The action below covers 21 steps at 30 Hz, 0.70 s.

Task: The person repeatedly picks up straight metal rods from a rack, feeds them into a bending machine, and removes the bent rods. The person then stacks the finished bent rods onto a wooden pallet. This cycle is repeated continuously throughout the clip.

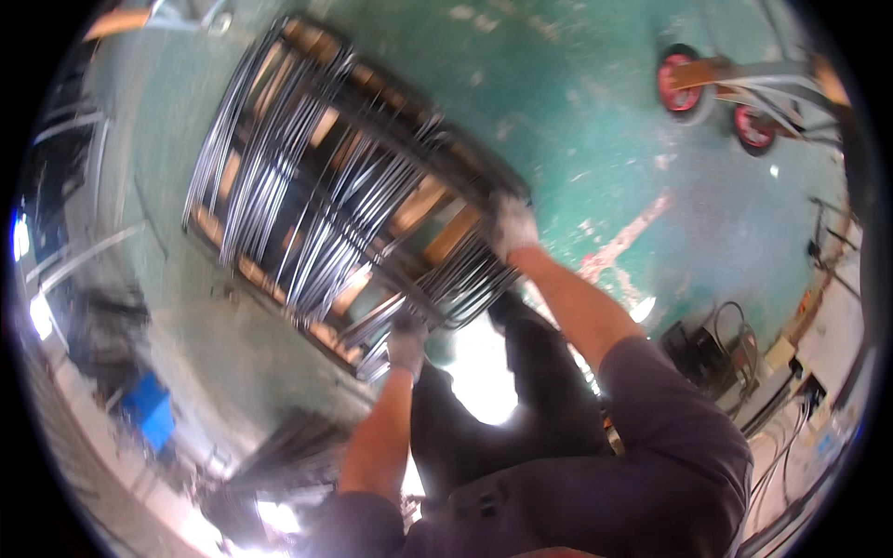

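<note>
My left hand (406, 346) and my right hand (514, 228), both in pale work gloves, are at the near end of a dark metal frame (398, 141). Each hand appears closed around one near corner; blur and the gloves partly hide the fingers. Long dark bars of the frame stretch away from me over a wide stack of shiny bent metal rods (270, 191). Beneath the rods, wooden pallet slats (420, 205) show through the gaps. Whether the frame rests on the rods or is lifted off them, I cannot tell.
A cart with red wheels (684, 84) stands at the far right on the worn green floor (577, 121). Cables and dark equipment (698, 352) lie at the right. A blue box (149, 411) and a dark pile (279, 465) are at the left. My legs are close behind the stack.
</note>
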### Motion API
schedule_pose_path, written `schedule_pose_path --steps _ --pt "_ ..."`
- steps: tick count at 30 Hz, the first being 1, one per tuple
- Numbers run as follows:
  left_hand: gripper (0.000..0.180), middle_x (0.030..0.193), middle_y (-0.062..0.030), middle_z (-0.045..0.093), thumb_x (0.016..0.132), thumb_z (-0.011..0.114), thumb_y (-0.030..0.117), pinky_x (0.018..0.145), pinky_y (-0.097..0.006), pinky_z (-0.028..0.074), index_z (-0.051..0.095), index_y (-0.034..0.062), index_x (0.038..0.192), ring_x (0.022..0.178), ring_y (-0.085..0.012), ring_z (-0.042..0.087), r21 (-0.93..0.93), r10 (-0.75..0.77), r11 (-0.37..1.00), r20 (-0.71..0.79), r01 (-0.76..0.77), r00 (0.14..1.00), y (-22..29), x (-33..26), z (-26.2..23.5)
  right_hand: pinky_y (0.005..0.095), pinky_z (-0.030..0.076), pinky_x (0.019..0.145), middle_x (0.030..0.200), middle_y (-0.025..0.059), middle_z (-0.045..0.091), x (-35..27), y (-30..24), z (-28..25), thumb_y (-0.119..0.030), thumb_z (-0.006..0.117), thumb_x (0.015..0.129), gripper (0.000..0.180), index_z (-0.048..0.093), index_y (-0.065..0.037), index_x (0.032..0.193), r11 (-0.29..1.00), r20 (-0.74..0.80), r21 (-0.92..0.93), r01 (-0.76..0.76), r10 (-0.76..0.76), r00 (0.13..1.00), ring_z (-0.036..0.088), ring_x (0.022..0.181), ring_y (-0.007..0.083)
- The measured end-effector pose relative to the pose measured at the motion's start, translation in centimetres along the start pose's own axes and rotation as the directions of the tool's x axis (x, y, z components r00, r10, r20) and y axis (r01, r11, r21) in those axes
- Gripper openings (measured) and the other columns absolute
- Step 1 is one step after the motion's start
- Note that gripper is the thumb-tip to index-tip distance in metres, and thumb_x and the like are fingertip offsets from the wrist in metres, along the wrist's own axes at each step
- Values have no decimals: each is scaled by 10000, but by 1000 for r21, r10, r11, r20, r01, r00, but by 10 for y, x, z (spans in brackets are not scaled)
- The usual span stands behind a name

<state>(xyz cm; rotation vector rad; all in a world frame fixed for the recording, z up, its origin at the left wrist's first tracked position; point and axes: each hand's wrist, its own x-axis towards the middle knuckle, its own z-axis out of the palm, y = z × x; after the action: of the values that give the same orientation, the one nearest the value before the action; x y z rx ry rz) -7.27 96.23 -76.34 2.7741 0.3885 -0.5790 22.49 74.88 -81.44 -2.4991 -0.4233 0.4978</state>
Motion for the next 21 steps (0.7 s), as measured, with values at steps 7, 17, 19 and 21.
schedule_pose_path --steps 7,17,19,21 --pt "427 1071 -105 762 823 682 -13 920 -330 572 664 -21 1250 996 -216 719 -857 -104 318 394 406 913 176 -71 -104 475 541 961 1158 192 726 -211 -27 -291 -286 789 888 449 670 -40 1244 938 -29 203 -281 293 956 685 1115 369" --pt "249 878 -113 705 897 643 16 626 -345 533 662 9 1145 709 -243 677 -892 -35 435 118 121 992 173 21 -185 370 599 807 1007 126 782 -270 -16 -746 -170 805 893 305 730 -80 1175 986 -852 143 -86 167 496 773 903 285" --pt "360 826 -125 648 868 673 -100 518 -289 468 584 -32 1210 646 -190 625 -971 -252 -50 239 234 938 168 36 -193 390 589 876 1099 139 782 -221 39 -822 -260 740 936 288 744 -101 1176 964 -891 16 -265 134 434 760 999 324" --pt "250 802 -110 618 938 614 24 489 -333 458 601 -12 1185 611 -222 602 -918 -289 182 292 352 911 178 59 -205 410 563 960 1177 153 767 -163 99 -879 -358 700 940 359 749 -116 1200 926 -786 198 -320 345 513 723 1110 358"
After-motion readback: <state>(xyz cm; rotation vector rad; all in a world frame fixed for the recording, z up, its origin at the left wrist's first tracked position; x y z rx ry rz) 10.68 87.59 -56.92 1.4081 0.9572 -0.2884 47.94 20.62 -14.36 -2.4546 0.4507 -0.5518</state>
